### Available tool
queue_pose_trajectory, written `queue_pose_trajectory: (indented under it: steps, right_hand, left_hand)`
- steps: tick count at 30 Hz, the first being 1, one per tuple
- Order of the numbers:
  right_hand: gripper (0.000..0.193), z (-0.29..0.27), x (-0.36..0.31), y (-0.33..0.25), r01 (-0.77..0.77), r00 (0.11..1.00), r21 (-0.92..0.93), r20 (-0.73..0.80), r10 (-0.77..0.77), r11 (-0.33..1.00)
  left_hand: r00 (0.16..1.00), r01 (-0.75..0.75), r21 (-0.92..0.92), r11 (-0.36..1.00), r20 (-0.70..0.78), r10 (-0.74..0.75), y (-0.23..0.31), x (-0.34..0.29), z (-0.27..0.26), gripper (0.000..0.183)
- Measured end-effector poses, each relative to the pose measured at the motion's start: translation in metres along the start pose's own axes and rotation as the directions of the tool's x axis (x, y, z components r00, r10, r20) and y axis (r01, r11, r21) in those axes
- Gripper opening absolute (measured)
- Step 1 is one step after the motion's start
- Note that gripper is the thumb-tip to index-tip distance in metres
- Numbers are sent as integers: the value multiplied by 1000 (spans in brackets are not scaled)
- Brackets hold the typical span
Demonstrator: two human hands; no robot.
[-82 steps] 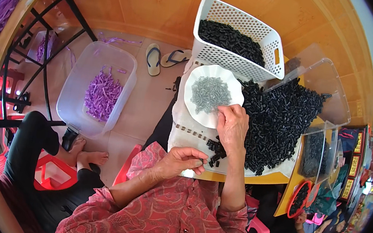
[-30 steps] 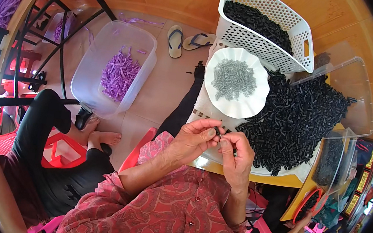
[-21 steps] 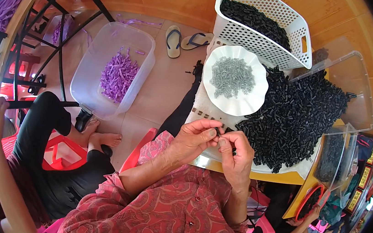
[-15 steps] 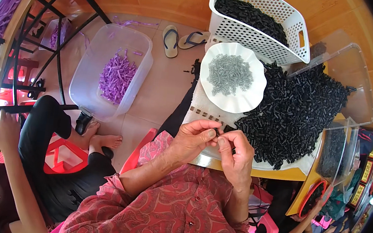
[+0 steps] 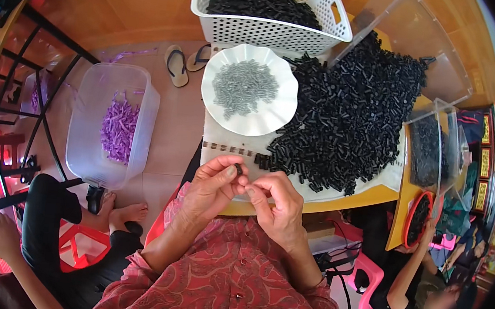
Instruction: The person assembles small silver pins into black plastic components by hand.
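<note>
My left hand (image 5: 208, 188) pinches a small black plastic piece (image 5: 238, 169) between thumb and fingers, just over the table's front edge. Close beside it, the fingertips of my right hand (image 5: 278, 208) are pressed together; whatever they hold is too small to make out. Beyond my hands stands a white scalloped plate (image 5: 284, 117) bearing many small clear pieces (image 5: 246, 87). To its right a large heap of short black plastic pieces (image 5: 349, 117) spreads over a white cloth (image 5: 214, 127), and some reach close to my right hand.
A white perforated basket (image 5: 261, 35) of black pieces stands at the back. Clear plastic bins (image 5: 433, 47) edge the table's right side. On the floor at left are a clear tub (image 5: 84, 117) with purple pieces and sandals (image 5: 176, 66). Other people sit at both sides.
The view has swung right, so the table and plate appear further left. My hands have drawn slightly apart, and the black piece in my left fingers shows more plainly.
</note>
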State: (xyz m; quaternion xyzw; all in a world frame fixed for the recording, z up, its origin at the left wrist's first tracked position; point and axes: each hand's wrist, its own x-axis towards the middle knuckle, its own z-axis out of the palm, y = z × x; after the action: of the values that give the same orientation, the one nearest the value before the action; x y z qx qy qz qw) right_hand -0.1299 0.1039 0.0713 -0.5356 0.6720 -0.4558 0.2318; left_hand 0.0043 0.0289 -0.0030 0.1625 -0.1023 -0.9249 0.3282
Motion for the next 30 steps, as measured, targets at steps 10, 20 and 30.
queue_pose_trajectory:
  steps: [10, 20, 30]
  right_hand:
    - [11, -29, -44, 31, -84, 987, -262, -156, 44, 961]
    - [17, -48, -43, 57, -244, 942, -508, -327, 77, 826]
    - [14, -40, -31, 57, -203, 949, -541, -314, 28, 816]
  left_hand:
    - [1000, -3, 3, 1000, -11, 3, -2, 0, 0, 21]
    - [1000, -6, 66, 998, -3, 7, -3, 1, 1, 21]
    - [1000, -6, 106, 994, -4, 7, -4, 0, 1, 21]
